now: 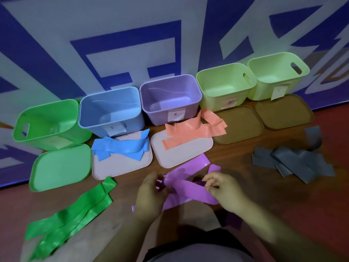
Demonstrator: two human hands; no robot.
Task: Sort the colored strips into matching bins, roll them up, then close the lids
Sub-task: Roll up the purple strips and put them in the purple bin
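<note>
Head view. Hands at near centre, both on the purple strips [190, 188], which lie crossed on the wooden floor [264, 195] in front of the person. Left hand [151, 193]: fingers curled, pinching one strip end. Right hand [224, 191]: thumb and fingertips pinching another strip on the right side of the pile.

Far row, left to right, all standing open against the wall: green bin [37, 137], blue bin [94, 127], purple bin [158, 116], first light green bin [211, 103], second light green bin [264, 91]. One lid lies flat just near of each: green lid [60, 167], two pale lids [117, 167] [181, 154], two brown lids [238, 123] [283, 110].

Blue strips [120, 146] rest on the left pale lid. Orange strips [192, 129] lie across the right pale lid and lean against the purple bin. Green strips [71, 210] lie on the floor at near left. Grey strips [294, 161] lie heaped at right, well apart from the hands.
</note>
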